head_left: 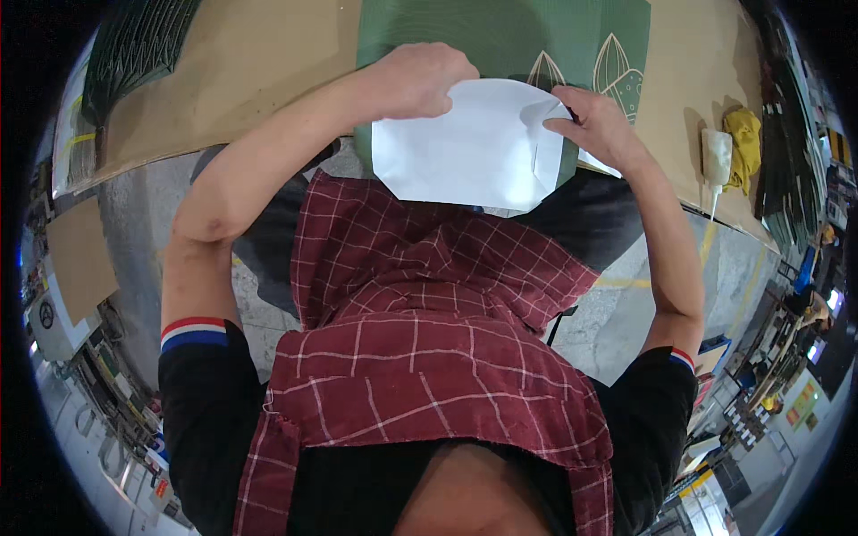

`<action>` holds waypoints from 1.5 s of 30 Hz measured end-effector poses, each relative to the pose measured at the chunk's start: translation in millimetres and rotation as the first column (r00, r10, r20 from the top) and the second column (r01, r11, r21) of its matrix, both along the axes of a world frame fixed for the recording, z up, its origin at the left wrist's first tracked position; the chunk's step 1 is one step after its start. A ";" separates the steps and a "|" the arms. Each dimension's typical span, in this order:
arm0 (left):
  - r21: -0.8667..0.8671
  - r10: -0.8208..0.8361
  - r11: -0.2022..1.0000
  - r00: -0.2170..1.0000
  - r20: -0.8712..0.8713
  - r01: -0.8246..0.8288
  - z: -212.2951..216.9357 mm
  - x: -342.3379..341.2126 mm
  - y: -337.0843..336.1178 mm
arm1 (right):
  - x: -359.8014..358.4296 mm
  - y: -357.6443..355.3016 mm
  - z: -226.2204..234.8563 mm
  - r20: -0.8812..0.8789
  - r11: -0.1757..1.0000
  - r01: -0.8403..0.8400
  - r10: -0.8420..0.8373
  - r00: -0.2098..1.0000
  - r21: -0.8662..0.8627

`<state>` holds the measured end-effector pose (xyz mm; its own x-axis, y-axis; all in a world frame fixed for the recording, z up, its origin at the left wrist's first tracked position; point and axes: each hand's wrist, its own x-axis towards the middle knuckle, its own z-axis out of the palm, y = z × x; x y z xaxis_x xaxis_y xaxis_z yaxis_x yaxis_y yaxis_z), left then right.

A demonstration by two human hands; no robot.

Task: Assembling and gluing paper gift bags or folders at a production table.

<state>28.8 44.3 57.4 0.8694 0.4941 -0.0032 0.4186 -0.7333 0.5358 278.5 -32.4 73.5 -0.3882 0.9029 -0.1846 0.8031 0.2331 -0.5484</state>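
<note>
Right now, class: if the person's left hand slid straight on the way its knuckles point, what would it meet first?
Probably the right hand, across the white paper sheet that the left hand already holds; depth is unclear.

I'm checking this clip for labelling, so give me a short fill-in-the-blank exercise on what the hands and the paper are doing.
1. Both hands hold a sheet of paper whose colour is ____.
2. The left hand grips the sheet at its upper ____ corner.
3. Under the sheet lies a mat coloured ____, with leaf outlines.
4. The right hand pinches the sheet's ____ edge.

Missing words: white; left; green; right
</note>
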 end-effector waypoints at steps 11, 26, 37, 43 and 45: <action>0.224 -0.113 0.965 0.988 -0.107 0.135 -12.0 -28.4 -63.1 | -2.0 -35.4 -18.6 0.398 0.884 -0.254 0.087 0.913 0.392; 0.405 -0.201 0.874 0.959 -0.202 0.269 -27.0 -36.4 -72.3 | -0.7 -76.4 -26.7 0.574 0.896 -0.345 0.133 0.808 0.279; 0.506 -0.011 0.858 0.988 -0.153 0.088 -19.2 -75.0 -58.0 | -4.5 -62.4 -22.0 0.612 0.905 -0.217 -0.059 0.788 0.366; 0.524 0.012 0.852 0.999 -0.030 0.005 -48.6 -87.4 -57.7 | -4.9 -62.7 -31.4 0.394 0.882 -0.161 -0.030 0.919 0.442; 0.514 0.024 0.857 0.999 0.029 -0.036 -45.9 -85.5 -59.7 | -2.8 -66.2 -36.2 0.256 0.858 -0.080 -0.061 0.965 0.508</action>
<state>-56.6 -15.5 11.4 0.8512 0.4461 0.2765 0.4378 -0.8941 0.0948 275.7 -98.6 37.3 -0.4007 0.8924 0.2076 0.8935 0.4308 -0.1268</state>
